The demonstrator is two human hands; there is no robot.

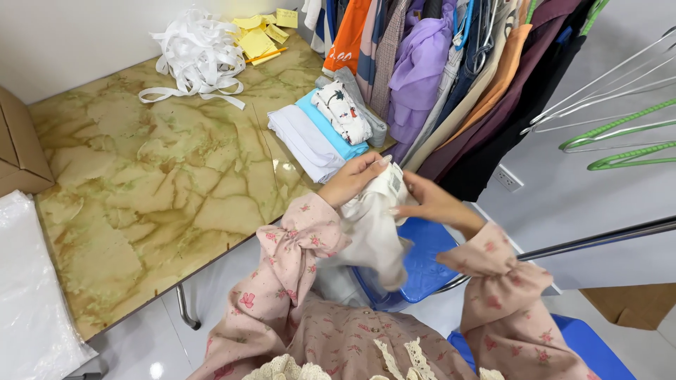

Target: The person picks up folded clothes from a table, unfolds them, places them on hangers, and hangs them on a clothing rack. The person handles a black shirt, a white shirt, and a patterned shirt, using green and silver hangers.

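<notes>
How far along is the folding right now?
Done: a row of folded clothes lies on the marble table. In hand: the left hand and right hand both grip a cream garment, bunched and not yet folded. Left: many clothes hang on the rack; whether they need folding I cannot tell.

Bright, even indoor light fills the scene, with soft, faint shadows. The glossy marble-patterned table point(141, 176) shows pale glare patches near its right edge, and the floor point(151, 366) has a small white reflection. Focus is sharp throughout. The wide lens bends straight lines near the edges.
</notes>
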